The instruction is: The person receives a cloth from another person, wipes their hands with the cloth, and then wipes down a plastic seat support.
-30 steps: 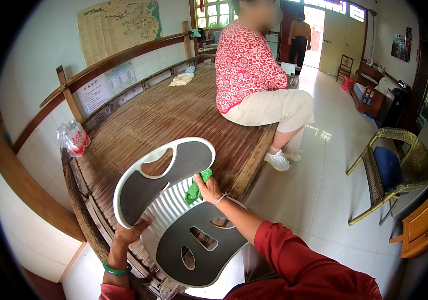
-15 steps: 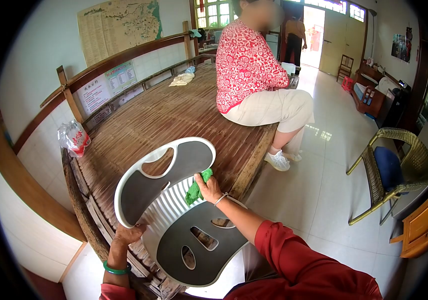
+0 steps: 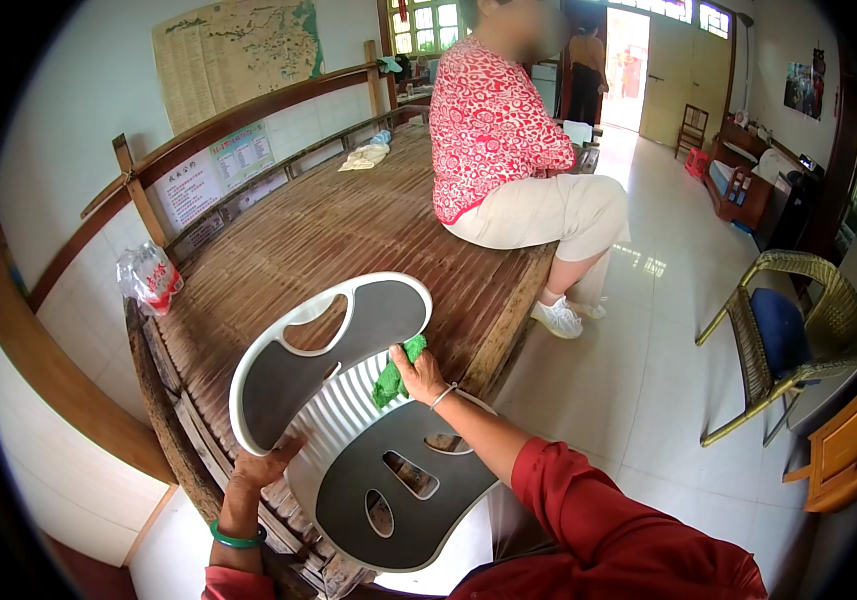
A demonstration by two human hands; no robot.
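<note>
A grey-and-white plastic step stool (image 3: 368, 500) with a ribbed white middle and cut-out holes rests at the near end of a bamboo bed. My left hand (image 3: 264, 466) grips its left edge, fingers reaching over the white rim. In my right hand (image 3: 420, 378) is a bunched green cloth (image 3: 386, 386), pressed against the right end of the white ribs, between the two grey panels. Part of the cloth is hidden by the fingers and thumb.
The bamboo bed (image 3: 278, 250) bears a plastic-wrapped bottle pack (image 3: 150, 278) at left and pale cloths (image 3: 364, 156) farther back. A person in a red patterned top (image 3: 498, 130) sits on its right edge. A wicker chair (image 3: 788, 340) stands at right; another person (image 3: 586, 75) is near the doorway.
My left hand has shifted slightly up the stool's rim, its fingers reaching farther over the edge. The right hand and green cloth look nearly unmoved.
</note>
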